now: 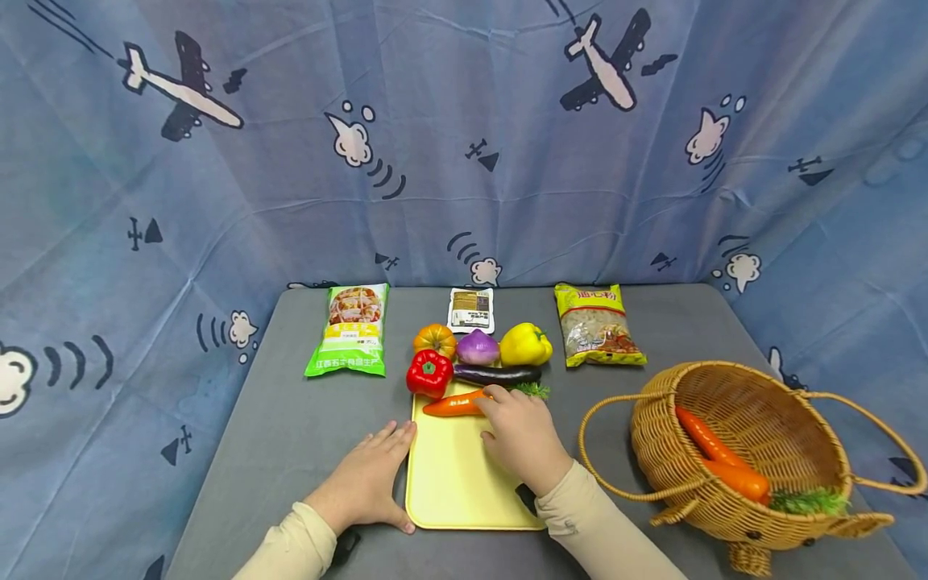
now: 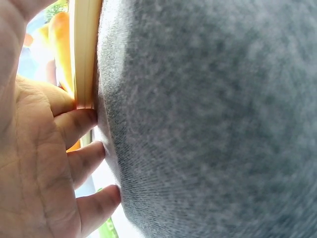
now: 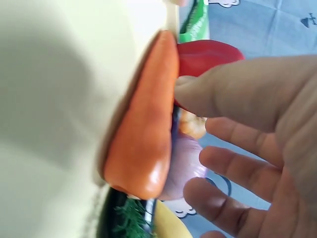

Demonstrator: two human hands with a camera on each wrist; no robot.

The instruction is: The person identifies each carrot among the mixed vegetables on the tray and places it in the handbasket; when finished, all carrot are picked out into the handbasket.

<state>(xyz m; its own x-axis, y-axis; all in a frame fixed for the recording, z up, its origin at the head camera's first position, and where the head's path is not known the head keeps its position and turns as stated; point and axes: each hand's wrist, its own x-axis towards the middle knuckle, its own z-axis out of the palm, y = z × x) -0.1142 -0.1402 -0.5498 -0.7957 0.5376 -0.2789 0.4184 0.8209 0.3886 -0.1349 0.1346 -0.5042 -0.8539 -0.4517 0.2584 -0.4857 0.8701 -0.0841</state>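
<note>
A carrot [image 1: 455, 403] lies across the upper part of a yellow tray [image 1: 464, 483], its green top toward the right. Over its thicker end is my right hand [image 1: 524, 435]; the right wrist view shows the fingers spread loosely and apart from the carrot [image 3: 143, 129], with nothing in the grasp. My left hand [image 1: 370, 477] rests on the table against the tray's left side, fingers extended, fingertips by the tray's edge [image 2: 85, 59]. Just beyond the carrot are an eggplant [image 1: 497, 374] and a red bell pepper [image 1: 429, 374].
Behind these sit an orange pumpkin-like vegetable [image 1: 435, 340], a purple onion-like vegetable [image 1: 478, 348] and a yellow bell pepper [image 1: 526, 345]. Farther back lie a green food bag [image 1: 351, 330], a small white packet [image 1: 471, 310] and a yellow bag [image 1: 598, 326]. A wicker basket [image 1: 663, 451] holding carrots stands right.
</note>
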